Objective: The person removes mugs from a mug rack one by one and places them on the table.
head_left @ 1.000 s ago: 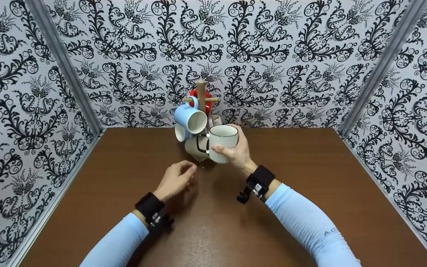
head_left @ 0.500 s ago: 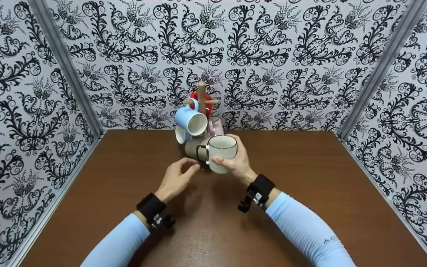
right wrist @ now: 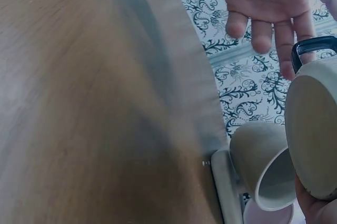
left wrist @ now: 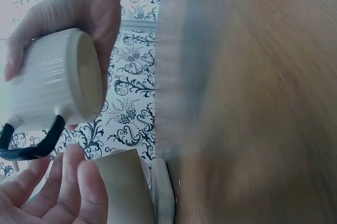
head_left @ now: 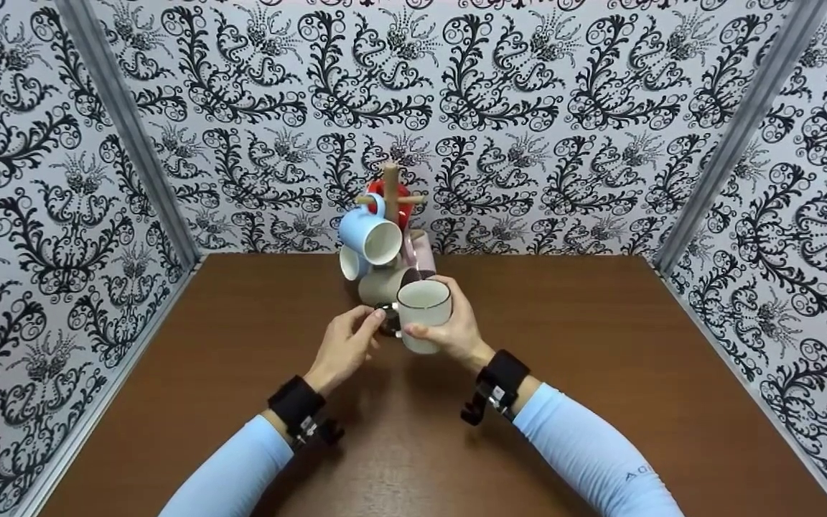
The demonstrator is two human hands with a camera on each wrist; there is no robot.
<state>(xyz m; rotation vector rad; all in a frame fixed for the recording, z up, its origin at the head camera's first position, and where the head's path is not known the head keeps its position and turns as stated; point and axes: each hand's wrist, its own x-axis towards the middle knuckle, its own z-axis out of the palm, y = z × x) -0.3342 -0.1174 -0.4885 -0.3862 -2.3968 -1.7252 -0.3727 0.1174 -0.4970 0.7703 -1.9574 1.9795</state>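
A white ribbed mug (head_left: 424,316) with a dark rim and black handle is held upright above the table by my right hand (head_left: 456,327), fingers and thumb round its body. My left hand (head_left: 345,345) is at the mug's black handle (left wrist: 34,149). In the right wrist view, the left fingers (right wrist: 261,34) are extended behind the handle, not curled round it; whether they touch it I cannot tell. Behind the mug stands a wooden mug tree (head_left: 390,172) hung with a light blue mug (head_left: 367,233), a beige mug (head_left: 381,285), a red mug (head_left: 403,208) and others.
The brown table (head_left: 564,373) spreads out around both hands. A pink mug (head_left: 419,251) hangs low at the right of the mug tree, and another blue mug (head_left: 352,263) at its left. Patterned walls (head_left: 514,108) close off the back and sides.
My right hand has brought the white mug lower and nearer, away from the mug tree. The left hand has shifted slightly right, and the mug's handle now lies at its fingertips.
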